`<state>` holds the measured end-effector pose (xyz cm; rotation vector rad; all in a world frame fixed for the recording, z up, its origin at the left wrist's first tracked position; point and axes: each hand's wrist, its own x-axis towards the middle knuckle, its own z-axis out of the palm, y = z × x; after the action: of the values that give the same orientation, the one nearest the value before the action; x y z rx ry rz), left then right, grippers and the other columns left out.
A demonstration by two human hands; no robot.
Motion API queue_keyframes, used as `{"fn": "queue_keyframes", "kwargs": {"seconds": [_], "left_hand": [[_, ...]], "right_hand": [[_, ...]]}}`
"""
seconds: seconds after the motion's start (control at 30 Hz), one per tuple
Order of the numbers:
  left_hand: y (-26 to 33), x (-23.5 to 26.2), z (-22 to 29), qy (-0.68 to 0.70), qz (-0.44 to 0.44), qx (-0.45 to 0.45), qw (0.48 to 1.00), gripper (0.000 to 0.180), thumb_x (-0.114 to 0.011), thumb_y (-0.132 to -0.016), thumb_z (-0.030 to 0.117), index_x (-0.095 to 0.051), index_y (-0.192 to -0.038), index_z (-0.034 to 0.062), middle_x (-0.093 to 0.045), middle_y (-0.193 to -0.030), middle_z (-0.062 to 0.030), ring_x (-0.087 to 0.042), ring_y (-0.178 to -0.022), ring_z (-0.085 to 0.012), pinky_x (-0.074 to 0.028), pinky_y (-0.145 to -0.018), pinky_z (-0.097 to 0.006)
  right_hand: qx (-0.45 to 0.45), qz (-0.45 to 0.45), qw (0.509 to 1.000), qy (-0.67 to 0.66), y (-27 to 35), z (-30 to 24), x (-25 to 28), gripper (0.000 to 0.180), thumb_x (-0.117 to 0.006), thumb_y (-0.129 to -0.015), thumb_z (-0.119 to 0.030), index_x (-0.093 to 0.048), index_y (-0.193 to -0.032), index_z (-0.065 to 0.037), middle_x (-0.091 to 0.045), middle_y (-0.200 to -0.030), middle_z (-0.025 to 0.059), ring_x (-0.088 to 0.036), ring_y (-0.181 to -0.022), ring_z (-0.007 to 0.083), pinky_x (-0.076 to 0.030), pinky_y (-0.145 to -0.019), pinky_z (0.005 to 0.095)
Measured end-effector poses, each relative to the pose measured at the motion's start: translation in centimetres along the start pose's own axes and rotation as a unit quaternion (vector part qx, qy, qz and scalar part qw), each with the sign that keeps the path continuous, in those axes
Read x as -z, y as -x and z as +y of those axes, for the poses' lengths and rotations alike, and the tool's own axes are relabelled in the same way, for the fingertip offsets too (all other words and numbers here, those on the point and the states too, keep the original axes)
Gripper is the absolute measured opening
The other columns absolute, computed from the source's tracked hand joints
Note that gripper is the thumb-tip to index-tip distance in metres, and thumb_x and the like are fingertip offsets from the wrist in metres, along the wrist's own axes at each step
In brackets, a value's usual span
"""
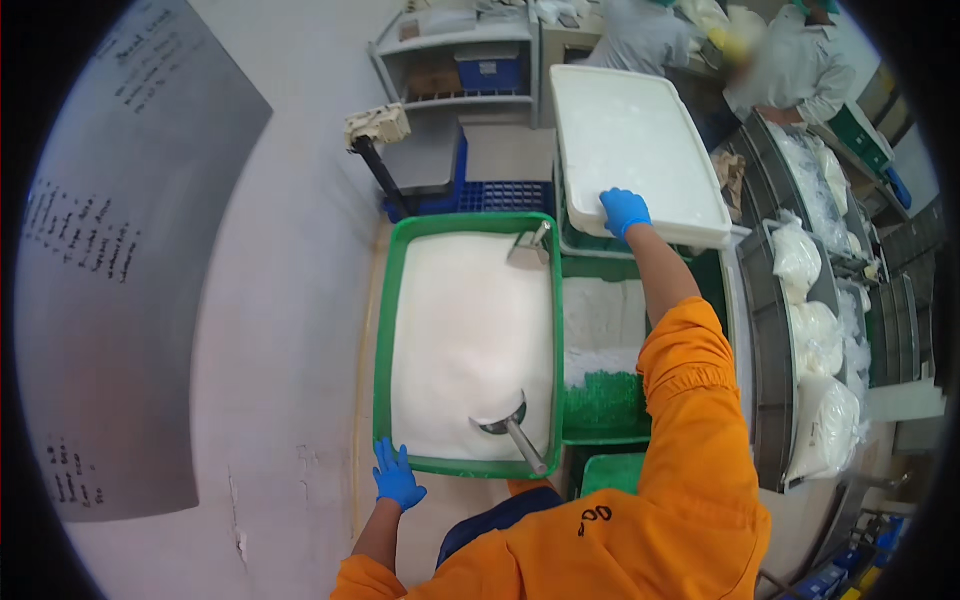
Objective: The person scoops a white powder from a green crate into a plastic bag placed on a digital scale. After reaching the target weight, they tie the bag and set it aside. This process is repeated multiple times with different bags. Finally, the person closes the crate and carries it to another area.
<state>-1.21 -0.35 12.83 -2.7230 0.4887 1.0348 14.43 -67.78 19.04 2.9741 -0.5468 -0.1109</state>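
Observation:
A large green tub (384,330) filled with white powder (470,320) stands in front of me. My left hand (400,482), in a blue glove, touches its near left corner, fingers spread over the rim. One metal scoop (514,430) is sunk in the powder near the front, its handle over the near rim. Another metal scoop (532,246) sits in the far right corner. To the right, my gloved right hand (626,212) lies with fingers stretched out on the near part of a white rectangular lid (640,140), gripping nothing that I can see.
Below the lid is a green crate (605,400) dusted with white powder. A weighing scale (420,155) stands beyond the tub, near a shelf (460,75). At right are grey crates with filled white bags (825,430). Two people (800,70) work at the back right.

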Motion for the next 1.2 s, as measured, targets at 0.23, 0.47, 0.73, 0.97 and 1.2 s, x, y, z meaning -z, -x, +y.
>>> {"fn": "queue_keyframes", "kwargs": {"seconds": [0.23, 0.47, 0.73, 0.97, 1.2], "left_hand": [[0.2, -1.6, -0.9, 0.002, 0.007, -0.006, 1.000, 0.109, -0.077, -0.069, 0.044, -0.020, -0.153, 0.0062, 0.008, -0.159, -0.0254, 0.011, -0.147, -0.0415, -0.025, -0.109, -0.065], [-0.2, -0.3, -0.7, 0.010, 0.007, -0.017, 1.000, 0.108, -0.078, -0.068, 0.047, -0.024, -0.152, 0.0075, 0.007, -0.159, -0.0245, 0.013, -0.147, -0.0395, -0.021, -0.110, -0.066], [-2.9, 2.8, 0.4, 0.326, 0.234, -0.200, 0.894, 0.089, -0.071, -0.079, 0.049, -0.033, -0.148, 0.0067, -0.021, -0.155, -0.0239, -0.022, -0.142, -0.0418, -0.027, -0.110, -0.061], [1.2, 29.7, 4.3, 0.841, -0.168, -0.403, 0.321, 0.063, -0.052, -0.097, 0.035, -0.028, -0.148, 0.0073, -0.041, -0.145, -0.0190, -0.039, -0.135, -0.0343, -0.035, -0.110, -0.051], [5.3, 31.2, 9.1, 0.782, -0.039, -0.407, 0.470, 0.071, -0.050, -0.085, 0.001, -0.027, -0.150, 0.0124, -0.038, -0.145, -0.0223, -0.044, -0.130, -0.0397, -0.038, -0.109, -0.053]], "right_hand": [[0.075, 0.208, 0.975, 0.016, -3.2, -0.1, 9.0, 0.024, -0.057, -0.080, -0.004, -0.060, -0.103, -0.012, -0.063, -0.103, 0.0128, -0.064, -0.098, 0.0314, -0.052, -0.080, 0.0454], [0.107, 0.445, 0.886, 0.070, -5.5, 1.9, 20.1, 0.019, -0.055, -0.083, -0.008, -0.062, -0.098, -0.016, -0.063, -0.089, 0.0085, -0.066, -0.085, 0.0281, -0.049, -0.070, 0.0425], [0.188, 0.477, 0.857, 0.049, 4.3, -10.5, 23.1, 0.020, -0.057, -0.078, -0.011, -0.060, -0.097, -0.019, -0.055, -0.085, 0.0042, -0.058, -0.078, 0.0243, -0.043, -0.067, 0.0392], [0.319, 0.400, 0.859, 0.007, 18.4, -22.5, 24.7, 0.008, -0.057, -0.078, -0.016, -0.057, -0.086, -0.018, -0.054, -0.081, 0.0051, -0.058, -0.075, 0.0234, -0.043, -0.065, 0.0380], [0.245, 0.408, 0.871, -0.119, 32.0, -23.2, 22.9, 0.005, -0.058, -0.079, -0.015, -0.056, -0.083, -0.015, -0.056, -0.081, 0.0053, -0.060, -0.076, 0.0251, -0.045, -0.065, 0.0367]]}}
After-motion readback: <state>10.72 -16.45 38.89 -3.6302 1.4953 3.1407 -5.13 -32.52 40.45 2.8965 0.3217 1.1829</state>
